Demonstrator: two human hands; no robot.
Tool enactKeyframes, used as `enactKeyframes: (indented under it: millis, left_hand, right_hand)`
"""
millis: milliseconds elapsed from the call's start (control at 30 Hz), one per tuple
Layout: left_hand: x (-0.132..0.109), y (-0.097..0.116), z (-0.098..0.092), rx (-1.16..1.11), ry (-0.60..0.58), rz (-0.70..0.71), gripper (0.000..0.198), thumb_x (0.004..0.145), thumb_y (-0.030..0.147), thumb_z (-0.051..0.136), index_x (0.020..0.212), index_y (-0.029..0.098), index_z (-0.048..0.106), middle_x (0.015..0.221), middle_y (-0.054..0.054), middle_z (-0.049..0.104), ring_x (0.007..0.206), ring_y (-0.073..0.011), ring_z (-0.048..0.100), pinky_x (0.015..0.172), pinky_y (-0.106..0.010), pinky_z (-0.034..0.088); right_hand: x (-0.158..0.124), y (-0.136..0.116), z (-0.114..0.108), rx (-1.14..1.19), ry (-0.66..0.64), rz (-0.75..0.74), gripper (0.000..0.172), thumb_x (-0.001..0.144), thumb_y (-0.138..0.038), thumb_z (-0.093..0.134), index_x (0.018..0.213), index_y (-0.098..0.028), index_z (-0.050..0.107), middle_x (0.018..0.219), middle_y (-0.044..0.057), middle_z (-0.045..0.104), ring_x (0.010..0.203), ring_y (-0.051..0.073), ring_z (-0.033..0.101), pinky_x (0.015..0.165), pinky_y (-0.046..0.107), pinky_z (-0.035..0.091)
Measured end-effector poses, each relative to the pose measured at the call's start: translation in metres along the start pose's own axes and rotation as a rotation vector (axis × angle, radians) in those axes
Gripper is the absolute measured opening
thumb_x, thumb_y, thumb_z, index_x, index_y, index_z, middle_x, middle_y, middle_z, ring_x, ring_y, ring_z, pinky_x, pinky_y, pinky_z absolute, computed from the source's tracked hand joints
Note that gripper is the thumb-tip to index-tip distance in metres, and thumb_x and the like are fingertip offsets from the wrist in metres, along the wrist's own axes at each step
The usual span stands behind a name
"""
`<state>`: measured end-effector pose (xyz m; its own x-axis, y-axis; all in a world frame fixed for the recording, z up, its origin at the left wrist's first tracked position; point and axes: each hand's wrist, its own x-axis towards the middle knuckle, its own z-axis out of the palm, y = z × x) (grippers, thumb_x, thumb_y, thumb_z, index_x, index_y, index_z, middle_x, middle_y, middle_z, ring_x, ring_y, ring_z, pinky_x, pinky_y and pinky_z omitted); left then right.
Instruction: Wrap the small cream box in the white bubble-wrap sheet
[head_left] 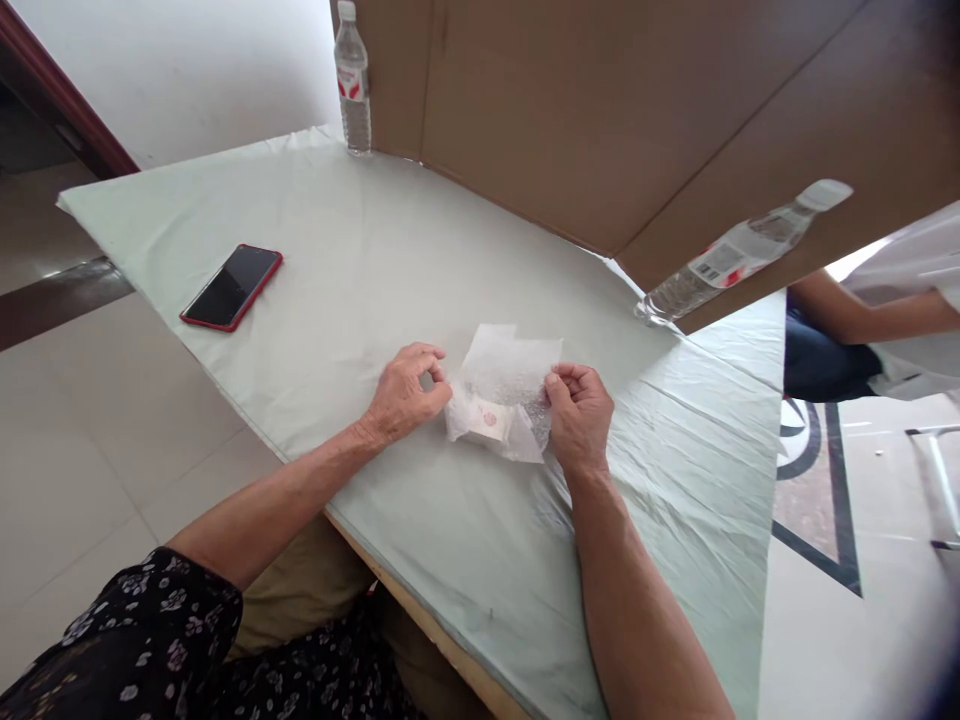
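Observation:
A small pale box (489,419) with a reddish print on top lies on a translucent sheet of bubble wrap (514,362), whose near part folds up around the box's ends. My left hand (411,393) is closed in a pinch at the sheet's left edge, thumb and forefinger meeting there. At the opposite edge, my right hand (581,415) grips the sheet between thumb and curled fingers. The box sits between both hands, touched by neither. Its underside is hidden by the wrap.
A phone (232,287) in a red case lies left on the pale green tablecloth (360,260). One water bottle (352,85) stands at the back beside a brown cardboard panel (540,110); another bottle (720,265) is at right. A person's arm (862,310) shows beyond the table.

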<state>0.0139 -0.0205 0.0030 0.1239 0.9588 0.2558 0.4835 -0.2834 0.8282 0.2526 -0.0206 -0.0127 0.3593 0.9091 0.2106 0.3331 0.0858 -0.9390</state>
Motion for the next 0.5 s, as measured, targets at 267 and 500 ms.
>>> enactKeyframes:
  millis: [267,500]
  left_hand:
    - [0.005,-0.007,-0.012,0.145,0.160,0.074,0.028,0.073,0.017,0.055,0.100,0.020,0.063,0.105,-0.009,0.068,0.099,-0.0254,0.061,0.091,-0.043,0.051]
    - [-0.003,0.006,-0.013,0.038,-0.171,0.411,0.055,0.093,0.043,0.051,0.141,0.016,0.048,0.132,-0.016,0.064,0.133,-0.0306,0.052,0.118,-0.050,0.029]
  right_hand:
    - [-0.001,-0.024,-0.015,-0.250,0.071,-0.122,0.025,0.080,-0.036,0.060,0.098,-0.020,0.064,0.104,0.008,0.072,0.082,0.017,0.063,0.074,0.035,0.050]
    - [-0.015,-0.057,-0.022,-0.263,-0.378,-0.013,0.043,0.092,-0.055,0.053,0.114,-0.021,0.066,0.106,0.009,0.074,0.097,0.024,0.068,0.084,0.041,0.053]
